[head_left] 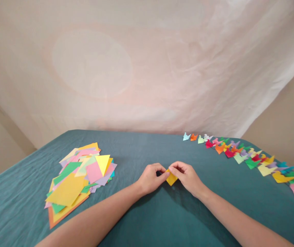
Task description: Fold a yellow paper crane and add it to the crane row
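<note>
- Nearest: left forearm (95,218) and right forearm (242,218) angle inward over the tabletop (142,223) and meet near its middle.
- Left hand (152,179): grip closed, thumb and forefinger pinching the left side of a small piece of yellow paper (172,179).
- Right hand (187,175): grip also closed on the same paper, thumb near its upper edge; the other fingers curl behind.
- Key relation: paper sits between the two hands, touching both. Neither hand is nearer. The uncovered part lies below the fingertips, toward the person, and narrows to one free corner pointing at the body.
- Long axis: cannot tell; fingers hide the upper edges. Number of layers also unclear.
- Off to the left, well apart from the grip: a loose pile of coloured paper (68,188), sheets overlapping at mixed angles, a yellow triangle (102,164) on its far right part.
- Off to the right, also well apart: folded paper birds (252,163) in many colours, in a slanting band running back to the far edge.
- Farthest: a pale hanging sheet (149,75) behind the tabletop.
</note>
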Motion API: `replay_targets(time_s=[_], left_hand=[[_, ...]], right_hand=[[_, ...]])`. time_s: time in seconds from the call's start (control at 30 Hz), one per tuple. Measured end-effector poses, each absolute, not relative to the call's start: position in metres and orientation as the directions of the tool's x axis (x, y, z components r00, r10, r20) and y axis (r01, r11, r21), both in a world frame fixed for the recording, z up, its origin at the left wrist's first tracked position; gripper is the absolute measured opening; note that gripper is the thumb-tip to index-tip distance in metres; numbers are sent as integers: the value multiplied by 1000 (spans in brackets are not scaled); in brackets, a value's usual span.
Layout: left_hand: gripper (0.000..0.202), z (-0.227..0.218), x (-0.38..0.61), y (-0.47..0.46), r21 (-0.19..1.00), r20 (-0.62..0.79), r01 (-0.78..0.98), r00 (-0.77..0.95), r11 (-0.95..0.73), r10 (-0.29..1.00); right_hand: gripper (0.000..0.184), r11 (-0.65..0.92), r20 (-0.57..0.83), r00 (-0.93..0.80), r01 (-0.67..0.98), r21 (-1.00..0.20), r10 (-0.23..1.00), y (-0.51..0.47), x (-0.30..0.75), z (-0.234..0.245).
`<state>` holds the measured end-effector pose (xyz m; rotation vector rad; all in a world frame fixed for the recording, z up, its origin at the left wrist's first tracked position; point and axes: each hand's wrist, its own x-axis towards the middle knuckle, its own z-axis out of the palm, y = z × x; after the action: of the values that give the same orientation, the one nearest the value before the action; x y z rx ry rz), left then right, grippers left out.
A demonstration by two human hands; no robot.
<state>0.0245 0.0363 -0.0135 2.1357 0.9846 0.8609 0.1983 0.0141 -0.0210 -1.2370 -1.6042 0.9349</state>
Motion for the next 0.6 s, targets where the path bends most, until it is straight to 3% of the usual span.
replay_targets(time_s=[0.13,0.27,0.47,0.6], left_hand=[[24,-15,25,38,627,330,514,506,-585,797],[22,-19,24,37,531,337,599,500,-600,797],[10,-23,22,38,498,343,635,482,-591,806],[12,-24,21,40,483,354,622,505,-617,787]], right_hand=[[21,253,226,-117,520,-816,967,21,203,-24],[16,271,251,-120,608,-746,960,29,205,-25],[17,266,261,-118,706,-656,958,32,204,-28],[16,255,262,-113,750,-610,958,32,203,-29]])
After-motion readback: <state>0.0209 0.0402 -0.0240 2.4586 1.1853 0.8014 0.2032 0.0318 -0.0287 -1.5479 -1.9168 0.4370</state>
